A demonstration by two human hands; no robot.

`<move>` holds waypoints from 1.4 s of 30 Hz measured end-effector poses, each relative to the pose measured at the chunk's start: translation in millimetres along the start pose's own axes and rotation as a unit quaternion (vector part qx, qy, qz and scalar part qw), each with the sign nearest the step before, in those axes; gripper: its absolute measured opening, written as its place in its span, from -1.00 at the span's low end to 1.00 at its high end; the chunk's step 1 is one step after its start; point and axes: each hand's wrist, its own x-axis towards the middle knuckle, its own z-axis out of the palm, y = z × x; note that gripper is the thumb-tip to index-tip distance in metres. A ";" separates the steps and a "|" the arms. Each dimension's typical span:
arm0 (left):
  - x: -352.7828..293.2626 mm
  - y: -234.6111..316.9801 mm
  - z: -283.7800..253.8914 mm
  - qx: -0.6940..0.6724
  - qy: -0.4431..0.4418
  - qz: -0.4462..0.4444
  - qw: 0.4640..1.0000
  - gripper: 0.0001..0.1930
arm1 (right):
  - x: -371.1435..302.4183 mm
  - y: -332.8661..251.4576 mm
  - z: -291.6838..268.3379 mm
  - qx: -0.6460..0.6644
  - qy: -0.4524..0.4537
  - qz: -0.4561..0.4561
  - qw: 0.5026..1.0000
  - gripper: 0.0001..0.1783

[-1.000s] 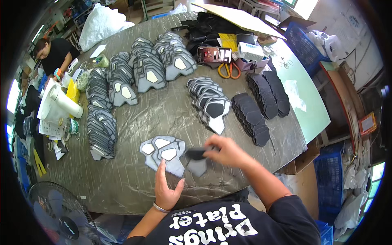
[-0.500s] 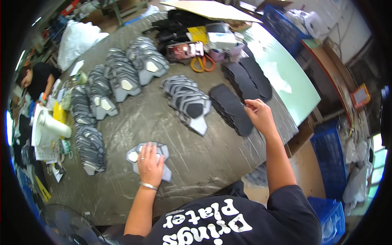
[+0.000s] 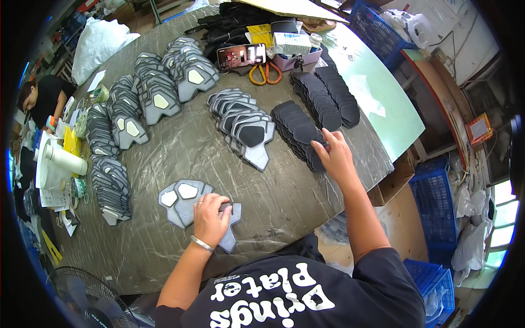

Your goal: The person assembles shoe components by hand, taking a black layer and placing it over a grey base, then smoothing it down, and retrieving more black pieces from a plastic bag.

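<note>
My left hand (image 3: 210,220) is over a grey shaped pad (image 3: 179,212) with two white inserts, on the near part of the table. Its fingers are curled around a small dark piece (image 3: 225,206), partly hidden by the hand. My right hand (image 3: 338,158) is at the near end of a stack of black pads (image 3: 295,124), thumb and forefinger pinched at the edge of a black pad. Left of that stack lies a fanned pile of grey pads (image 3: 240,123), a black piece on the top one.
More rows of grey pads (image 3: 156,90) line the table's left side. At the back are orange-handled scissors (image 3: 265,74), a phone (image 3: 240,56) and a small box (image 3: 291,44). A fan (image 3: 90,298) stands at lower left. Another person (image 3: 49,98) is beyond the left edge.
My left hand has gone from lying flat on the grey pad to curled at its right part, uncovering the white inserts. My right hand has moved slightly nearer along the black stack. The view has shifted slightly.
</note>
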 end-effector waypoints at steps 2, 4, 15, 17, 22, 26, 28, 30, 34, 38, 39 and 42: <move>0.5 12.6 3.6 0.031 0.032 0.038 0.998 -0.72 | 16.4 -11.1 6.8 -0.035 -0.015 0.044 0.998 -0.50; -2.3 16.4 6.6 0.037 0.029 0.066 0.997 -0.62 | 26.3 -12.5 9.7 -0.043 -0.006 0.049 0.998 -0.55; -42.4 -4.4 -6.5 -0.001 0.110 -0.013 0.994 -0.61 | 11.7 -29.9 32.1 0.179 0.024 -0.043 0.983 -0.82; -51.6 -3.9 -12.0 -0.010 0.121 -0.016 0.992 -0.59 | -1.2 -42.7 14.1 0.339 -0.020 -0.021 0.940 -0.88; -64.2 0.2 -16.1 0.019 0.088 -0.009 0.996 -0.45 | -44.9 -49.4 6.0 0.557 -0.082 0.123 0.817 -0.92; -81.4 3.7 -2.3 0.016 0.070 -0.002 0.997 -0.46 | -76.4 -72.3 35.1 0.508 -0.179 0.253 0.803 -0.69; -85.3 12.0 6.7 -0.001 0.075 -0.001 0.997 -0.47 | -92.3 -97.9 41.8 0.515 -0.231 0.218 0.796 -0.27; -82.5 19.0 8.0 -0.049 0.082 -0.003 0.995 -0.52 | -107.3 -113.2 51.6 0.510 -0.264 0.207 0.792 -0.19; -83.5 12.8 4.8 -0.104 0.108 -0.003 0.989 -0.62 | -129.3 -123.4 64.4 0.470 -0.278 0.191 0.815 -0.42; -81.7 -1.5 -2.8 -0.079 0.125 0.034 0.988 -0.66 | -134.7 -139.1 65.4 0.430 -0.245 0.182 0.850 -0.50; -81.6 -3.1 -2.8 -0.082 0.126 0.033 0.988 -0.66 | -135.2 -138.6 67.4 0.427 -0.246 0.182 0.851 -0.50; -80.7 -7.1 -0.7 -0.073 0.122 0.047 0.989 -0.65 | -136.6 -135.8 73.1 0.414 -0.267 0.152 0.857 -0.51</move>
